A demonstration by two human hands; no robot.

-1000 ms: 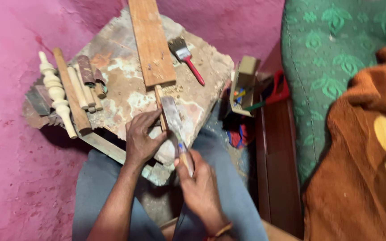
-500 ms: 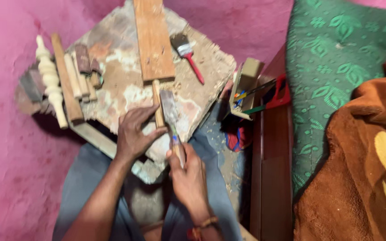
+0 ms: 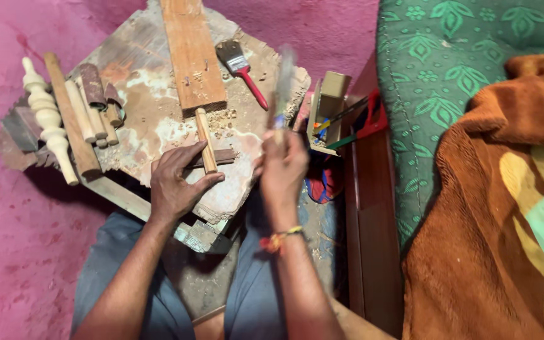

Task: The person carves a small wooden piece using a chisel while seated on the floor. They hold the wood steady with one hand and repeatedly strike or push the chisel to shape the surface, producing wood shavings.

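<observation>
My left hand [image 3: 176,179] presses a short round wooden stick [image 3: 205,140] down on a worn, stained work board [image 3: 152,119]. A small dark wood strip [image 3: 221,157] lies under the stick. My right hand [image 3: 281,167] is raised off the board to the right and grips the handle of a flat file [image 3: 283,82], which points up and away and is blurred by motion. A long wooden plank [image 3: 191,53] lies just beyond the stick's far end.
A red-handled paintbrush [image 3: 242,68] lies on the board's right part. A turned wooden spindle [image 3: 46,116] and several rods [image 3: 83,119] lie at its left edge. A small box of tools [image 3: 327,113] stands to the right, beside a green cushion [image 3: 461,75] and an orange blanket [image 3: 505,220].
My right hand has lifted the file off the stick and swung it up to the right. My left hand still holds the stick on the board.
</observation>
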